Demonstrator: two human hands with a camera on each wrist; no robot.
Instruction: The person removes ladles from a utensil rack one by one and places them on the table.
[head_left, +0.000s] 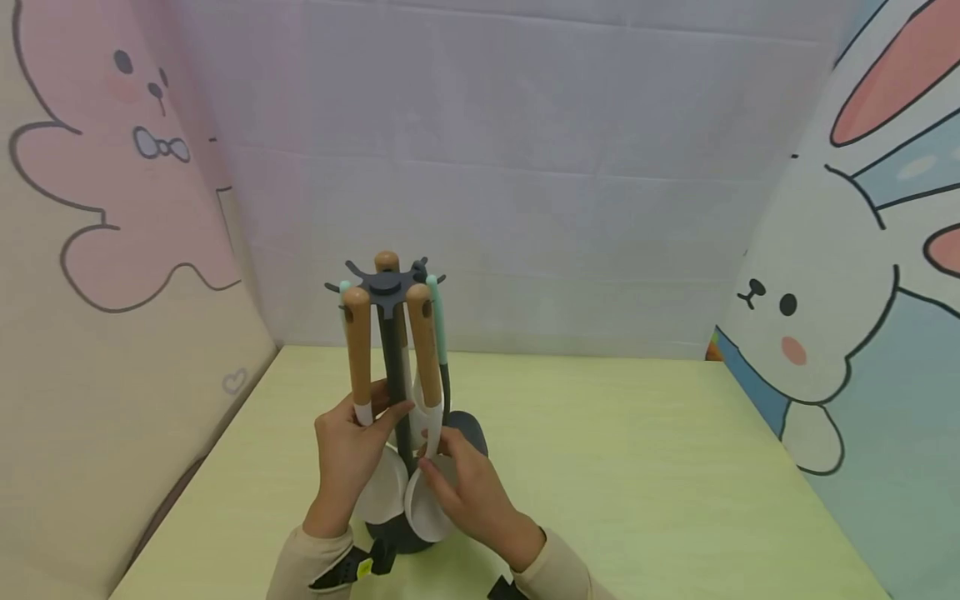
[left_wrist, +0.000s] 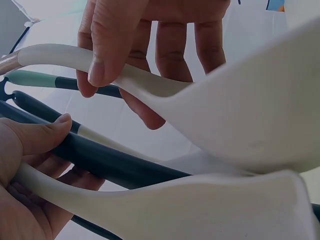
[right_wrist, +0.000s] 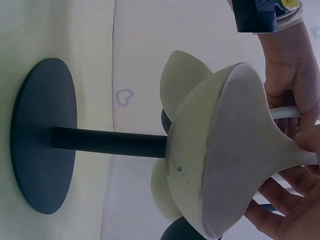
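Note:
A dark utensil stand (head_left: 392, 358) rises from the table, with several kitchen utensils hung round its top. My left hand (head_left: 347, 457) grips its pole, thumb laid along the front; its fingers also pass behind the white neck of the left wooden-handled utensil (head_left: 360, 350), which looks like a ladle. My right hand (head_left: 476, 492) pinches the white neck of the front right ladle (head_left: 425, 346) between thumb and fingers. In the right wrist view this ladle's wide white bowl (right_wrist: 232, 145) hides part of the pole above the round base (right_wrist: 45, 135).
Mint-handled utensils (head_left: 438, 321) and another wooden handle (head_left: 386, 261) hang at the sides and back of the stand. A dark utensil head (head_left: 468, 432) shows behind my right hand. The pale green table (head_left: 637, 467) reaches back to a white cloth wall (head_left: 510, 183).

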